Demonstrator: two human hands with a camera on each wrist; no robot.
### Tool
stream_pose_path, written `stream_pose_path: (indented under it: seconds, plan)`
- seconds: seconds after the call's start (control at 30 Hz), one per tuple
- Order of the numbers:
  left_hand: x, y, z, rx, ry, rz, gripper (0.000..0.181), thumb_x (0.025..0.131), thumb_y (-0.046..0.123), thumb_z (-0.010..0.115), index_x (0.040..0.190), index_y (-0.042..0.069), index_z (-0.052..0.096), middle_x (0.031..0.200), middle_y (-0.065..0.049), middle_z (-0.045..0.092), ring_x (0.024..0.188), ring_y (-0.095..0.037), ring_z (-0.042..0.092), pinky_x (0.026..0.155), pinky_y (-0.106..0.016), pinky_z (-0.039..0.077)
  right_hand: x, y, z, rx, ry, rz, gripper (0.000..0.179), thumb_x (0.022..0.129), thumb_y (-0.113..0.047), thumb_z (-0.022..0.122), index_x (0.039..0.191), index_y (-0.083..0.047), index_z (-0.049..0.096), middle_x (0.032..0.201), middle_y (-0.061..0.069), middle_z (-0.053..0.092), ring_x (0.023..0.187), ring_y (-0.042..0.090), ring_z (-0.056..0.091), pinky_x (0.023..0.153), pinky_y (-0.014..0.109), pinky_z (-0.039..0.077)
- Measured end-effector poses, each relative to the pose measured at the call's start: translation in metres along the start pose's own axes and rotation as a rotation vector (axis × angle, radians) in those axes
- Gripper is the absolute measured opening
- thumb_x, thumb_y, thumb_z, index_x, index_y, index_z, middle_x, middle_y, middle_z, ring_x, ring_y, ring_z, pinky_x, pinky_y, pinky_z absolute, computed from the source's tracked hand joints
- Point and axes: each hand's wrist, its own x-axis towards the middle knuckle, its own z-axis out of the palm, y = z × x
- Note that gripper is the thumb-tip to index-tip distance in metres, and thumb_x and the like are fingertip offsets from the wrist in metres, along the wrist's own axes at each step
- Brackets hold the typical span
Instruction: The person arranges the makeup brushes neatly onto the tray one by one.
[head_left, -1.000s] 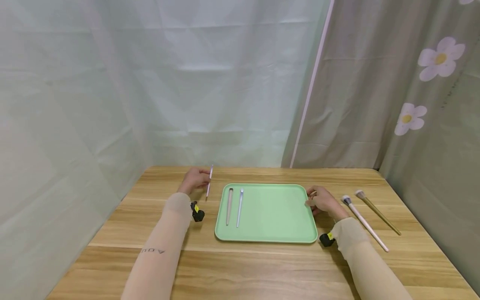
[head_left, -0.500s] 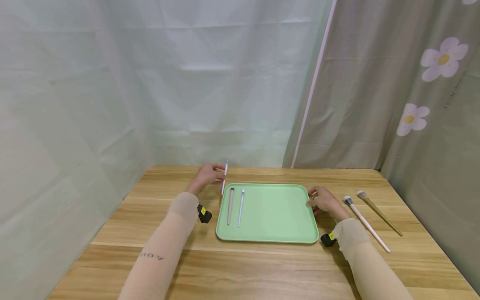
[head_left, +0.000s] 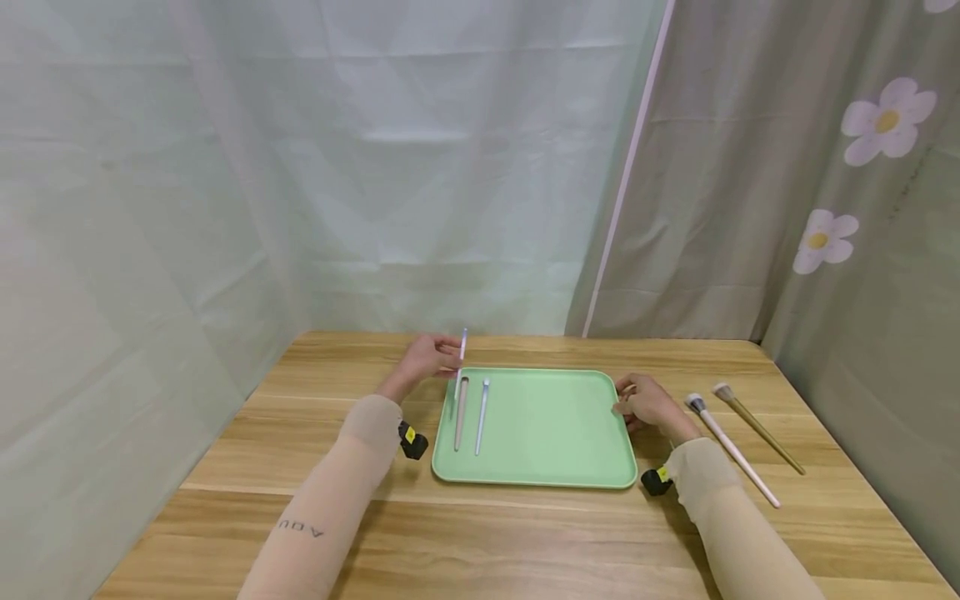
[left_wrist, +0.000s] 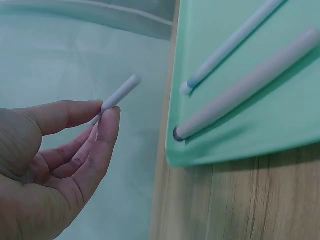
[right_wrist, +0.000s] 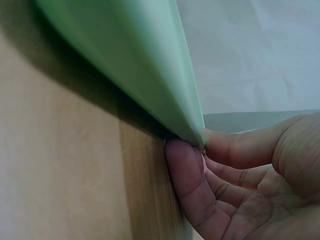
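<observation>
Between thumb and index finger, my left hand [head_left: 424,360] pinches a slim pale makeup brush [head_left: 461,354], raised above the far left corner of a green tray [head_left: 558,429]. Its pale handle end [left_wrist: 124,91] points toward the tray in the left wrist view; its other end is hidden by the fingers. On the tray's left side lie a thicker taupe makeup brush [head_left: 461,421] and a thin pale blue-violet makeup brush [head_left: 482,421], roughly parallel. My right hand [head_left: 645,402] grips the tray's right rim, thumb above and index finger below in the right wrist view.
Right of the tray, a makeup brush with a pale pink handle [head_left: 735,450] and another with a gold handle [head_left: 765,435] lie slanted on the wooden table [head_left: 510,542]. A curtain [head_left: 450,167] hangs behind the table's far edge.
My left hand has carried the slim brush rightward from the table beside the tray to above its left edge, lowering it slightly at the end. The right hand stays on the rim.
</observation>
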Motion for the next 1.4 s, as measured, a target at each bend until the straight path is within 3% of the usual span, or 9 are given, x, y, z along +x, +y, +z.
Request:
stream_pose_path:
  seconds: [0.3,0.4,0.6,0.83,0.93,1.1,1.4]
  plan:
    - [-0.011,0.005,0.019,0.065,-0.027,0.016,0.045,0.095,-0.007,0.069,0.138,-0.005,0.057,0.116,-0.024,0.068,0.1,-0.039,0.071,0.086,-0.042,0.064,0.0,0.0,0.001,-0.003,0.006,-0.002,0.036,0.096,0.002,0.064,0.128,0.011,0.05,0.093,0.016,0.058,0.074,0.024,0.06,0.059,0.036,0.06]
    - [-0.013,0.005,0.024,0.044,-0.032,0.018,0.048,0.093,-0.009,0.07,0.138,-0.005,0.055,0.111,-0.022,0.066,0.094,-0.037,0.072,0.086,-0.045,0.064,0.001,0.001,0.001,-0.003,0.001,-0.003,0.035,0.096,0.002,0.063,0.128,0.012,0.05,0.093,0.016,0.057,0.073,0.024,0.059,0.058,0.035,0.06]
    - [-0.017,0.002,0.037,0.028,-0.057,0.046,0.05,0.089,-0.015,0.07,0.137,-0.009,0.054,0.099,-0.019,0.064,0.085,-0.037,0.073,0.075,-0.037,0.066,0.0,0.001,0.0,-0.003,-0.004,-0.003,0.036,0.097,0.001,0.064,0.128,0.012,0.049,0.095,0.018,0.056,0.074,0.025,0.06,0.059,0.037,0.06]
    - [-0.024,0.005,0.051,0.162,-0.114,0.056,0.056,0.089,-0.013,0.071,0.141,-0.008,0.053,0.092,-0.018,0.066,0.076,-0.03,0.074,0.077,-0.042,0.065,0.001,0.002,0.0,0.001,0.001,0.001,0.036,0.097,0.001,0.064,0.129,0.011,0.05,0.096,0.018,0.056,0.074,0.025,0.059,0.059,0.037,0.061]
    - [-0.026,0.007,0.055,0.178,-0.12,0.057,0.055,0.089,-0.014,0.071,0.141,-0.008,0.053,0.091,-0.019,0.066,0.075,-0.031,0.073,0.077,-0.042,0.065,0.002,0.003,0.0,-0.002,-0.002,0.005,0.037,0.097,0.001,0.065,0.129,0.011,0.05,0.096,0.018,0.057,0.075,0.025,0.059,0.06,0.037,0.061]
    - [-0.028,0.01,0.06,0.194,-0.141,0.028,0.051,0.09,-0.014,0.07,0.138,-0.009,0.053,0.091,-0.019,0.066,0.077,-0.03,0.073,0.076,-0.039,0.065,0.002,0.004,-0.001,0.0,-0.002,0.009,0.038,0.097,0.001,0.065,0.13,0.011,0.049,0.096,0.018,0.058,0.075,0.026,0.06,0.06,0.038,0.061]
    - [-0.028,0.014,0.073,0.367,-0.156,-0.012,0.052,0.089,-0.011,0.074,0.137,-0.006,0.056,0.084,-0.016,0.069,0.07,-0.024,0.074,0.071,-0.035,0.065,0.002,0.005,0.0,0.021,-0.007,0.001,0.038,0.096,0.003,0.065,0.129,0.013,0.048,0.093,0.017,0.056,0.072,0.024,0.06,0.058,0.037,0.061]
